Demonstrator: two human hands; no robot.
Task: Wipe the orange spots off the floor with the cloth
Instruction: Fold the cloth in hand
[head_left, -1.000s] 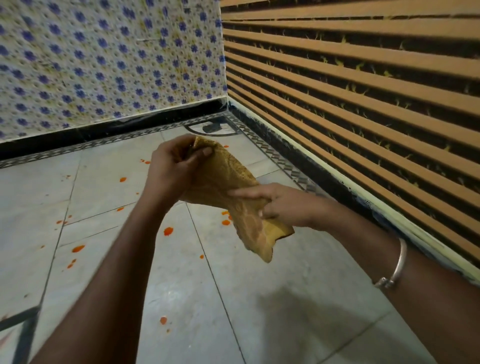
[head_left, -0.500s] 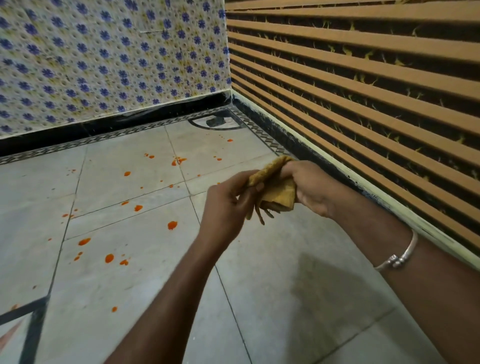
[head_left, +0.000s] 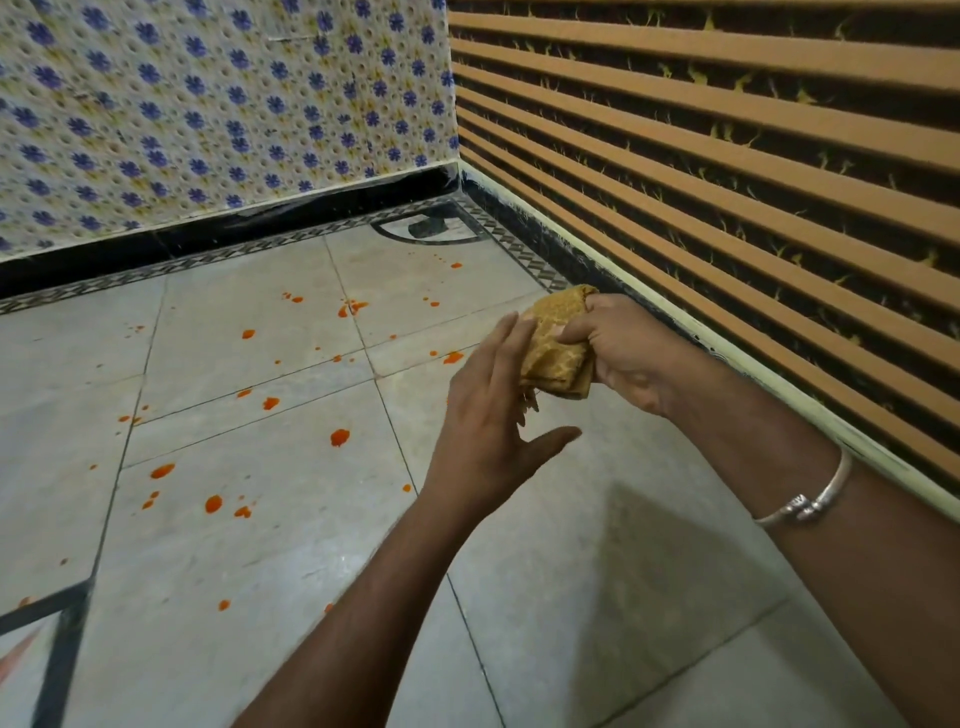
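Head view: right hand (head_left: 623, 358) grips the cloth (head_left: 556, 345), fingers (head_left: 576, 335) curled over its front and clenched round it; cloth is mustard-yellow, patterned, folded into a small thick pad, held up in the air above the floor (head_left: 260, 571) - not touching it; left hand (head_left: 493, 415) sits just left of the cloth, fingers straight and released, tips against the cloth's left edge, thumb sticking out below, gripping nothing; a frayed bit of cloth hangs at the lower left corner by the left palm; silver bangle (head_left: 810, 499) on the right wrist; orange spots (head_left: 340, 437) scattered over the grey floor tiles, mostly left of and beyond the hands, one right by the left hand's knuckles, none under the cloth that I can see; blue-flower tiled wall (head_left: 208, 104) at the back, black skirting along its foot; wall of orange slats (head_left: 727, 182) on the right; dark small object (head_left: 426, 228) in the far corner - too blurred to tell what.
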